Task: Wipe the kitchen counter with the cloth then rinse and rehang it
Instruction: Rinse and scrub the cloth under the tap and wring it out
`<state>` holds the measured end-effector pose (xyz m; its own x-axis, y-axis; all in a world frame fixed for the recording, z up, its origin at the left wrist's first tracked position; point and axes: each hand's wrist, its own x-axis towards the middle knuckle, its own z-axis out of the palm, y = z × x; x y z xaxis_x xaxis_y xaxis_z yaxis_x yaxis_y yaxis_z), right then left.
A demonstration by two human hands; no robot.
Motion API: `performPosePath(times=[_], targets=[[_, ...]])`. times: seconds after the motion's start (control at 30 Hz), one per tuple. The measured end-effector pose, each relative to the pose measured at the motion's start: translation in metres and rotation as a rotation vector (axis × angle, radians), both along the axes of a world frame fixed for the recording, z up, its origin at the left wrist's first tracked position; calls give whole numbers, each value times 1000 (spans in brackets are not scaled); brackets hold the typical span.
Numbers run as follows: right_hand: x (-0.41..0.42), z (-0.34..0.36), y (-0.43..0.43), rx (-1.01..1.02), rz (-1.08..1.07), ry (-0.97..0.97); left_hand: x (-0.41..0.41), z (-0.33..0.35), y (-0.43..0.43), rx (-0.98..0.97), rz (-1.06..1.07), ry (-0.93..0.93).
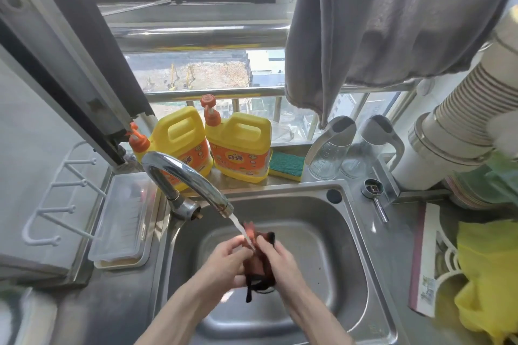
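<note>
- Both hands are squeezing the red cloth over the sink, low in the middle of the frame.
- Left hand fingers are curling around it; right hand fingers too.
- Water is running from the tap onto it.

Both hands are over the sink, the left hand and right hand gripping the bunched reddish cloth between them under water running from the tap. Two yellow detergent jugs and a green sponge sit on the ledge behind the basin.
</note>
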<state>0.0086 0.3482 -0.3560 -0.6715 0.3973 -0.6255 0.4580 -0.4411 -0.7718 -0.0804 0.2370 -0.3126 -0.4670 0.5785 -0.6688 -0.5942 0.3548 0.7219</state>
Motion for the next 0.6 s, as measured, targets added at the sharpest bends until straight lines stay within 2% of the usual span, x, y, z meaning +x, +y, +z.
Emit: performPosePath(times=[0.07, 0.17, 0.23, 0.33, 0.4, 0.47, 0.6], targets=[[-1, -2, -10, -42, 50, 17, 2, -4, 2, 60, -76, -83], [-4, -3, -20, 32, 12, 0, -1, -3, -3, -68, -83, 71], [-7, -3, -21, -9, -29, -20, -5, -7, -10, -180, -100, 289], [-10, -6, -20, -239, -85, -23, -4, -11, -13, -373, -356, 682], [-10, -6, -20, -298, -59, -25, 1, -12, -13, -464, -374, 820], [-11, -5, -18, -277, -10, -19, 4, -13, -10, -447, -270, 870], [-8, -5, -12, -127, 13, 12, 0, -19, -11, -336, -208, 774]])
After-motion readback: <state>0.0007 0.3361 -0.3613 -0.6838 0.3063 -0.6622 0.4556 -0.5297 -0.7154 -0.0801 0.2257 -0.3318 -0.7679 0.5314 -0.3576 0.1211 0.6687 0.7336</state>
